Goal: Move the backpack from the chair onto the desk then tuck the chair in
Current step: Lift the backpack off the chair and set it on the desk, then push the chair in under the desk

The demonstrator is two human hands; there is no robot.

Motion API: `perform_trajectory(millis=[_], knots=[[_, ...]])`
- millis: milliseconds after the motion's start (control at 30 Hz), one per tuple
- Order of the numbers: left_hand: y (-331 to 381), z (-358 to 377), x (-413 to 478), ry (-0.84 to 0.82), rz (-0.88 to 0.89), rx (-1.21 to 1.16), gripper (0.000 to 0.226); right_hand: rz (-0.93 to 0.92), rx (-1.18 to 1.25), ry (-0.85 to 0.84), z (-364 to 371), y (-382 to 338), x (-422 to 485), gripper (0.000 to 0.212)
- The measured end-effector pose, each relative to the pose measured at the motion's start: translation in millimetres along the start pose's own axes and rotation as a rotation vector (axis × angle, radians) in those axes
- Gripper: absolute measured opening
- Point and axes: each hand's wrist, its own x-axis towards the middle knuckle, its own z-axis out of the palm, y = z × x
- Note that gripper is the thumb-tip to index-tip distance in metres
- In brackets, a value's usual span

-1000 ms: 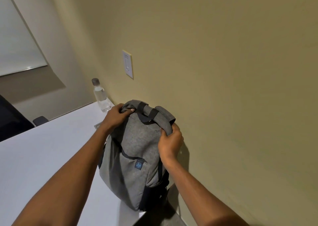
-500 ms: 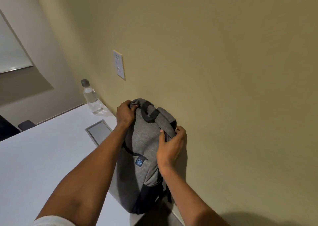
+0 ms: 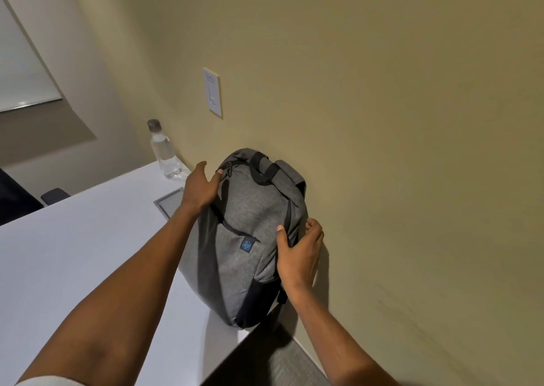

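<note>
The grey backpack (image 3: 256, 218) with black trim stands upright on the white desk (image 3: 73, 253), at its right end, leaning back against the beige wall. My left hand (image 3: 200, 187) rests against its upper left side near the zipper, fingers spread and thumb touching the fabric. My right hand (image 3: 298, 253) cups the backpack's right edge, thumb on the front and fingers curled round toward the wall. The chair the backpack came from is out of view.
A clear water bottle (image 3: 164, 153) stands on the desk by the wall, behind the backpack. A flat grey cable hatch (image 3: 169, 201) sits in the desktop beside my left wrist. A white switch plate (image 3: 212, 91) is on the wall. A dark chair (image 3: 17, 200) is at far left.
Both hands have come off the top handle area and slid down the backpack's sides. The left hand has opened. The backpack now stands closer against the wall.
</note>
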Motion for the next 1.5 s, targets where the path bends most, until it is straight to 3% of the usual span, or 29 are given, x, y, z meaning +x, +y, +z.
perform_trajectory(millis=[200,433,733,867,1167,1267,1333,1500], knots=[[-41.9,-18.1,-66.5,0.037,0.002,0.106,0.073,-0.078,-0.128,-0.112,-23.5,10.0,-40.0,0.076],[-95.2,-41.7,-215.5,0.029,-0.083,0.249,0.064,-0.076,-0.291,-0.298,-80.7,38.2,-135.0,0.077],[-172.2,-52.2,-471.8,-0.170,-0.137,0.546,0.061,-0.040,-0.444,-0.476,-191.7,105.5,-313.6,0.078],[-184.3,-77.7,-584.7,-0.278,-0.166,0.506,0.062,-0.053,-0.461,-0.610,-228.5,107.2,-406.1,0.073],[-191.1,-188.5,-772.3,-0.196,-0.131,0.519,0.057,-0.467,-0.542,-0.938,-257.2,64.8,-616.9,0.075],[-202.4,-230.5,-809.0,-0.162,-0.157,0.544,0.055,-0.544,-0.541,-0.965,-253.8,47.1,-676.0,0.088],[-214.9,-258.7,-829.6,-0.173,-0.177,0.558,0.055,-0.600,-0.518,-0.940,-247.9,37.4,-706.8,0.083],[-243.6,-311.9,-870.9,-0.220,-0.209,0.610,0.055,-0.591,-0.597,-1.145,-223.1,10.7,-764.2,0.084]])
